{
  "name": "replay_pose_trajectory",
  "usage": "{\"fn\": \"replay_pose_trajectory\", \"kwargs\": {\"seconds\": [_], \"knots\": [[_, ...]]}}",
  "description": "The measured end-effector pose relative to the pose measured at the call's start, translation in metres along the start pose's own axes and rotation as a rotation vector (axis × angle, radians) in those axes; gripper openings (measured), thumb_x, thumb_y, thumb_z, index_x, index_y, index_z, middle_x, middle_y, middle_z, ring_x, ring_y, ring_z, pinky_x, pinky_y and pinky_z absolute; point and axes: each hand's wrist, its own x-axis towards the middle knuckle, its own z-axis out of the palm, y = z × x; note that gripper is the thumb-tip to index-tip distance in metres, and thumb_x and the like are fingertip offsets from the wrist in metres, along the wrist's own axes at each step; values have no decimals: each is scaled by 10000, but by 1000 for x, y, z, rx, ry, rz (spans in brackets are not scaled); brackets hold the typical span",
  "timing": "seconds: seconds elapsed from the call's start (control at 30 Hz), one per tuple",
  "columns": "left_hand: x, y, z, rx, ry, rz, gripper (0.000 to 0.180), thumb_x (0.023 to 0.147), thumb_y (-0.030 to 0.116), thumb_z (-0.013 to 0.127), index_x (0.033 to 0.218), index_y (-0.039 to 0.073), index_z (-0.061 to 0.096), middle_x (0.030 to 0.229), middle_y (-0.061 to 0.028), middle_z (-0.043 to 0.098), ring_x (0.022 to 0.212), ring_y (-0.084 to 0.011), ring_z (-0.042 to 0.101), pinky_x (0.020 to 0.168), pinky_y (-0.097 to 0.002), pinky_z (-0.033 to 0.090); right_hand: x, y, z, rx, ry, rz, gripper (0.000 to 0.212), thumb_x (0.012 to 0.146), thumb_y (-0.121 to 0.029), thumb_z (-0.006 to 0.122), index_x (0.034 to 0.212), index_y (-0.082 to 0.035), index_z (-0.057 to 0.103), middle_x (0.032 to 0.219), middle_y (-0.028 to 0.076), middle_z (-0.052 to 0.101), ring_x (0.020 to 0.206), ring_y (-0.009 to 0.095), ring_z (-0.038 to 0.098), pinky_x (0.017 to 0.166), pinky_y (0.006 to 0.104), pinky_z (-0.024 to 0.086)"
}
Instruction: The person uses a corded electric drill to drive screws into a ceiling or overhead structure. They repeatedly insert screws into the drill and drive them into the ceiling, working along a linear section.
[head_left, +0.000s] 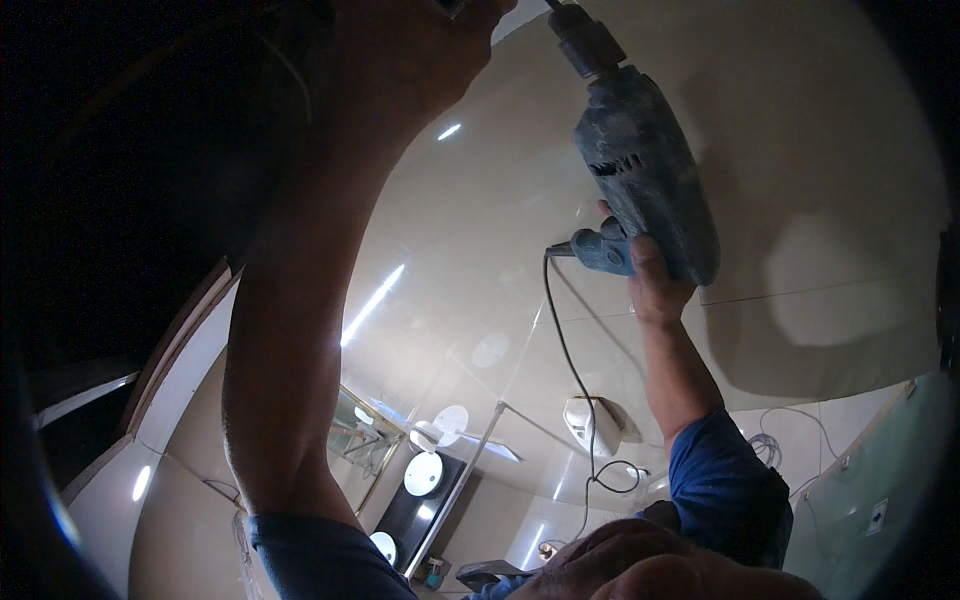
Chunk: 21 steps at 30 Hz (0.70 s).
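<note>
A worn blue-grey power drill [650, 180] is gripped by my right hand [662, 285], whose thumb and fingers wrap its handle. The drill's dark chuck [588, 42] points up and to the left, and its tip runs toward the top edge. From the handle end a black cord [565, 340] hangs and loops lower down. My left arm is raised, with my left hand [425, 60] in shadow at the top edge. A small shiny bit shows beside it. Its fingers are mostly cut off or dark, so what it holds is hidden.
Behind the drill is a glossy beige tiled wall [820, 130]. Lower down are white round basins [423, 473] on a dark counter, a white ceramic fixture [590, 425], a loose cable coil [767, 448] and a greenish panel [870, 500]. A brown-edged dark opening [180, 340] lies left.
</note>
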Motion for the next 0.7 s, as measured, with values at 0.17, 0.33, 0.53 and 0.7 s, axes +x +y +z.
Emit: {"fn": "replay_pose_trajectory", "kwargs": {"seconds": [0.17,0.33,0.53,0.7], "knots": [[10,-12,4,153,-46,-25,453,928,395,756,954,-56,723,771,-220,721,688,-338,728,659,-452,582,-15,-1,-12,-38,3,4,623,919,-226,747,1422,43,497,1303,209,646,1149,347,687,1029,492,556],[3,-9,23,321,296,183,510,915,414,759,1057,-71,694,937,-294,718,876,-413,732,814,-484,577,-45,-6,-26,-109,-37,42,657,918,-244,749,1441,42,475,1325,206,631,1178,348,671,1046,501,539],[0,-3,6,70,-51,42,564,944,373,737,1262,-77,619,1154,-338,679,1107,-444,686,984,-477,541,-69,-19,-26,-123,-40,137,633,924,-236,741,1437,29,481,1329,201,620,1185,351,662,1075,543,524],[-26,-30,26,-51,251,267,640,936,279,757,1423,-48,502,1336,-316,607,1269,-425,600,1085,-487,471,-79,-39,-6,62,15,297,600,925,-217,740,1425,3,493,1296,167,632,1173,342,655,1072,593,506]]}}
